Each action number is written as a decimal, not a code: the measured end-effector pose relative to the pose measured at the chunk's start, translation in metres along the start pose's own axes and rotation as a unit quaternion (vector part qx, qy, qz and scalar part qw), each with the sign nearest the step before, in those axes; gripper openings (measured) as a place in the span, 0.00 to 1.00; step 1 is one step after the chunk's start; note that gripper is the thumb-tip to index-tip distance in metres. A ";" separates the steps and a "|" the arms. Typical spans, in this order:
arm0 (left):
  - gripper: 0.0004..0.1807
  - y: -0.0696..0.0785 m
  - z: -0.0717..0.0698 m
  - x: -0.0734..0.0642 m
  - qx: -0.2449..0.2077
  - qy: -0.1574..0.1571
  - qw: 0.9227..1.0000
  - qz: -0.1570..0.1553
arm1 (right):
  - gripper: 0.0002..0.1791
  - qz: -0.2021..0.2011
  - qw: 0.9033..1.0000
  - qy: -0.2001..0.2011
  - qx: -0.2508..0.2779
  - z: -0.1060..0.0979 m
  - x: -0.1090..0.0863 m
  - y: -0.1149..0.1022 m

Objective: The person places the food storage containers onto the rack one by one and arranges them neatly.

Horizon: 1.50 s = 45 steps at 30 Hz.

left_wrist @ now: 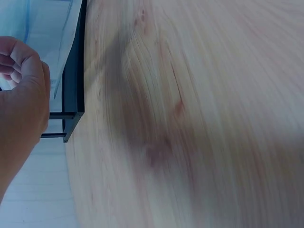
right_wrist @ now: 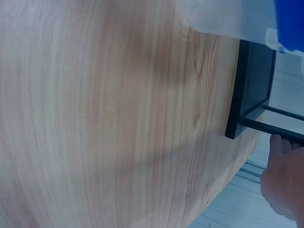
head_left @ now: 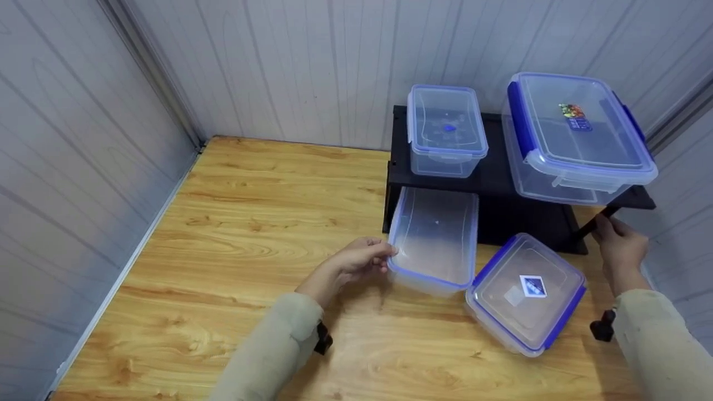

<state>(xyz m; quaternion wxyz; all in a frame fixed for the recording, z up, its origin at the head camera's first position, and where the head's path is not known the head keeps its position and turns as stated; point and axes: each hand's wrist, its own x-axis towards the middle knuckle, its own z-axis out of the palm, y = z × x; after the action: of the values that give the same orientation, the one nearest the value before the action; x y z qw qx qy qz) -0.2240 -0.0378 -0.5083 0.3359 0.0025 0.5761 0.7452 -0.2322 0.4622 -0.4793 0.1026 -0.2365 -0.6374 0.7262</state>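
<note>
Left hand [head_left: 363, 259] pinches a box [head_left: 437, 239] jutting from the rack [head_left: 493, 164]; right hand [head_left: 623, 250] grips a post [head_left: 589, 226]!

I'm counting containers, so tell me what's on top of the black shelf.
On the black shelf stand a smaller lidded container, left, and a larger lidded container with blue clips, right. The shelf's surface behind the larger one is covered and can't be made out.

bench [head_left: 250, 223]: yellow-brown woodgrain, soft sheen | behind bench: pale grooved wall [head_left: 278, 72] | flanking bench: 2 similar walls, left wall [head_left: 67, 139], right wall [head_left: 685, 234]
</note>
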 end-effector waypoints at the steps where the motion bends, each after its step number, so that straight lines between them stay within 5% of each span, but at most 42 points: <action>1: 0.06 0.000 0.001 0.003 -0.002 0.005 1.000 0.000 | 0.34 0.000 1.000 -0.001 0.001 0.000 0.000 0.000; 30: 0.11 0.015 0.018 0.063 -0.068 0.063 0.995 0.022 | 0.31 -0.012 0.999 -0.009 0.040 -0.002 0.002 0.003; 45: 0.07 0.025 0.023 0.062 -0.097 0.146 0.984 -0.021 | 0.33 -0.002 0.999 -0.002 0.047 -0.002 0.005 0.005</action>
<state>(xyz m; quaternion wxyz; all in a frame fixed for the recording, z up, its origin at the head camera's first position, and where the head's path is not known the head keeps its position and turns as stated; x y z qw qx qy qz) -0.2756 0.0104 -0.5029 0.2625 -0.1513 0.5436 0.7828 -0.2345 0.4657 -0.4849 0.1144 -0.2287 -0.6030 0.7556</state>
